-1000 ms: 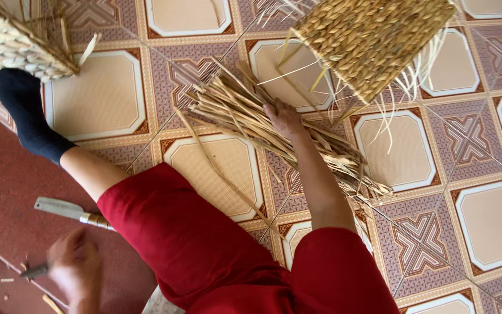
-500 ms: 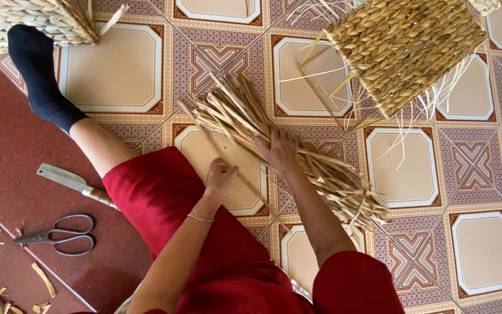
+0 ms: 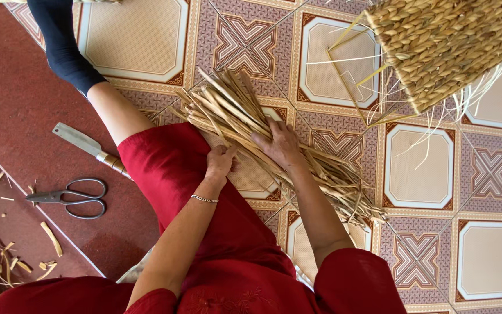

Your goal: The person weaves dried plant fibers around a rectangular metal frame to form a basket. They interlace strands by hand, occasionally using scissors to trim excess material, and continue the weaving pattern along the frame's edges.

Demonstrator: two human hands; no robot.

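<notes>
On the patterned tile floor in the head view, a bundle of pale dried straw-coloured reed strips (image 3: 262,145) lies with its long axis slanting from upper left to lower right. The right hand (image 3: 280,142) rests flat on its middle, fingers spread, clamping nothing. The left hand (image 3: 221,163) touches the bundle's near edge, fingers curled; whether it grips a strip is unclear.

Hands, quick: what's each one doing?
Left hand: fingers curled on the bundle of dried straw-coloured reed strips.
Right hand: pressed on it.
</notes>
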